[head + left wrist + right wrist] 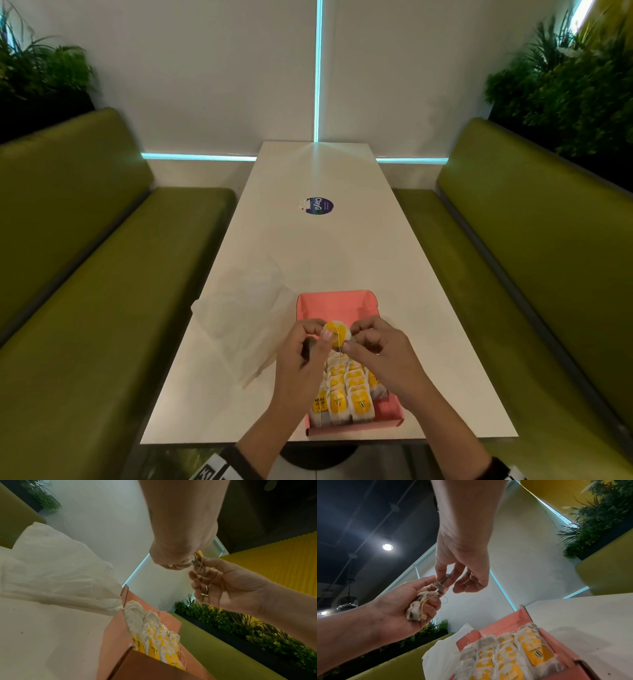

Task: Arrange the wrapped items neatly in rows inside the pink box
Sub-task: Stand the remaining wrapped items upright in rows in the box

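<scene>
An open pink box [329, 297] sits at the table's near edge. Rows of white wrapped items with yellow labels [346, 387] stand in its near half; they also show in the wrist views [154, 632] [505, 655]. Above the box, my left hand [325, 334] grips a small bunch of wrapped items [418, 609] in curled fingers. My right hand [349, 339] pinches one wrapped item [442, 586] and its thin string at the top of that bunch. A yellow label [337, 331] faces up between both hands.
A crumpled clear plastic bag [246, 315] lies on the white table [342, 246] left of the box. A round blue sticker [320, 206] is farther up the table. Green benches [102, 274] flank both sides, with plants behind.
</scene>
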The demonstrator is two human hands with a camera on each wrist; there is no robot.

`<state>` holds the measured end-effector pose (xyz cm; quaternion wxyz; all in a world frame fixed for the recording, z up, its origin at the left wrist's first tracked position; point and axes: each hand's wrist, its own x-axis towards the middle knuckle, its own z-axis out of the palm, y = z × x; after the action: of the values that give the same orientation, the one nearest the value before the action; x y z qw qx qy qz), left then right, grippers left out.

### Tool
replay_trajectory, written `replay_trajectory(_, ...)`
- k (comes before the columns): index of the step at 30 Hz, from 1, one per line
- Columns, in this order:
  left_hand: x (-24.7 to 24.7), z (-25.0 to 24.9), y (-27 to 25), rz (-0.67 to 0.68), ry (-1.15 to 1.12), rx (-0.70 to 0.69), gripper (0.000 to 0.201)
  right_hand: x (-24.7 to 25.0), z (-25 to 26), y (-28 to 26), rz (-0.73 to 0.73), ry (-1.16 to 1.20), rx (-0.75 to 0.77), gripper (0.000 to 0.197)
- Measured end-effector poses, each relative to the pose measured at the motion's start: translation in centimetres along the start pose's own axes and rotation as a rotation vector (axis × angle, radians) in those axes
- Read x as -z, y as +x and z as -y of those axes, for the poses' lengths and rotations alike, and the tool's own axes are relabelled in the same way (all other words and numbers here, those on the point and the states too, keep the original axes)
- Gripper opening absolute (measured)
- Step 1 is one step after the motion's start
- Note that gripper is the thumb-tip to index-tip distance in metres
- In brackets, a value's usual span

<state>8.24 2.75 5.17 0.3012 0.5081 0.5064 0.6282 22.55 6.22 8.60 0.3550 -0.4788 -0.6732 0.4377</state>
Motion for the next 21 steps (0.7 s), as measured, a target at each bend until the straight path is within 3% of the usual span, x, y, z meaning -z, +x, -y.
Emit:
replay_trajectory(3,-0.1,-0.4,0.2,-0.006,-0.010,0.046,0.031,-0.1,-0.4,0.0,0.032,0.032,-0.023,0.013)
replay_trajectory(7,-0.2,-0.6,0.4,-0.047,0.037,0.012,0.022,0.2,-0.5,-0.1,0.115,0.052,-0.058,0.019)
replay_trajectory(10,-0.2,-0.7,0.5,-0.058,0.038,0.012,0.014,0.5,-0.2,-0.2,0.120,0.082,-0.102,0.013)
replay_trajectory(14,-0.1,-0.4,0.6,-0.043,0.077,-0.023,0.016,1.2,0.5,-0.1,0.121,0.185,-0.113,0.021)
replay_trajectory(19,-0.3,-0.7,0.7,0.014,0.068,-0.042,0.014,1.7,1.1,0.7,0.156,0.250,-0.166,0.012)
replay_trajectory(21,-0.3,-0.5,0.7,0.056,0.044,-0.039,0.024,1.6,1.1,0.7,0.155,0.243,-0.133,0.011)
